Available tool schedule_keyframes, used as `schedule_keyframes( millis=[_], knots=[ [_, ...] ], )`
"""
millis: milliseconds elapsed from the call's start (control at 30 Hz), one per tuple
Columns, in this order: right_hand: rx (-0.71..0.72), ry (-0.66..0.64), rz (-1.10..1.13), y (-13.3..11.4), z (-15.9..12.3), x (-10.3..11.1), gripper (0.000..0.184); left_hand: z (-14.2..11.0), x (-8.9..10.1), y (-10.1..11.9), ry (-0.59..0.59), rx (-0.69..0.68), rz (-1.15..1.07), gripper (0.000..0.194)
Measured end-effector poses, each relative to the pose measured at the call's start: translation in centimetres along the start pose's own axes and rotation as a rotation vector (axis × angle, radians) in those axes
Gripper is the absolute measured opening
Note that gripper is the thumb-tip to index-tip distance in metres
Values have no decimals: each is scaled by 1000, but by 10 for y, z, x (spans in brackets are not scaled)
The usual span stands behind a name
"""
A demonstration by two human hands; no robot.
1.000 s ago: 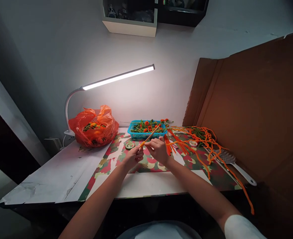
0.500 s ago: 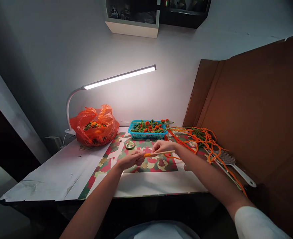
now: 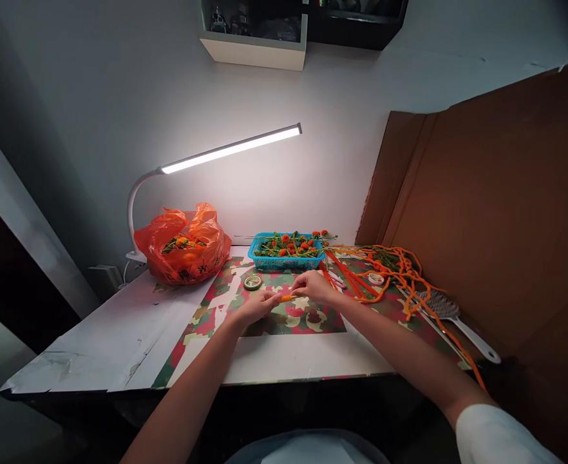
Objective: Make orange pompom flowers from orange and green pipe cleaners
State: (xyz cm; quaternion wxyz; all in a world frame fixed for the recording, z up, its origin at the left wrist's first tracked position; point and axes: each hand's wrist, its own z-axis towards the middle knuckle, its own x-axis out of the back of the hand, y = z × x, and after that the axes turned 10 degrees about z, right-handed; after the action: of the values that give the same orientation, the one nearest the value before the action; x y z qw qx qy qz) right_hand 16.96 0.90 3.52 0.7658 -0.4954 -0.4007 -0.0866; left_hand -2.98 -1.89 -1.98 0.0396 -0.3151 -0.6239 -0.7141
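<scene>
Both hands meet over the camouflage-patterned mat (image 3: 226,303) at the middle of the table. My left hand (image 3: 256,307) pinches one end of a small orange chenille coil (image 3: 286,298). My right hand (image 3: 313,286) is closed on the coil's other end; the thin stick seen earlier is hidden inside it. A pile of long orange chenille stems (image 3: 385,274) lies just right of my right hand. A blue basket (image 3: 286,261) of small orange flowers on green stems stands behind the hands.
An orange plastic bag (image 3: 182,248) with more flowers sits at the back left under a white desk lamp (image 3: 207,158). A roll of green tape (image 3: 252,281) lies by the basket. A white brush (image 3: 453,316) lies at the right beside a tall brown cardboard sheet (image 3: 496,206).
The stick swung from pointing up toward the basket to lying flat, then vanished into my right hand. Both hands dropped lower and closer to the mat.
</scene>
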Motion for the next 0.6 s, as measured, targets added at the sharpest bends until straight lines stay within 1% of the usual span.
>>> schedule_keyframes(
  millis=[133, 267, 400, 500, 600],
  knots=[
    [72, 15, -93, 2, -4, 0, 23, -3, -5, 2, 73, -61, 165, 45],
    [139, 15, -188, 3, -5, 2, 16, -6, -10, 9, 105, -105, 272, 39],
    [195, 35, -275, 1, -5, 1, 9, -8, -12, 16, 126, -136, 286, 33],
    [224, 45, -337, -2, -5, 1, 11, -8, -13, 20, 122, -157, 281, 28],
    [238, 28, -402, -5, -6, 0, 13, -6, -16, 23, 120, -159, 293, 27]
  ],
)
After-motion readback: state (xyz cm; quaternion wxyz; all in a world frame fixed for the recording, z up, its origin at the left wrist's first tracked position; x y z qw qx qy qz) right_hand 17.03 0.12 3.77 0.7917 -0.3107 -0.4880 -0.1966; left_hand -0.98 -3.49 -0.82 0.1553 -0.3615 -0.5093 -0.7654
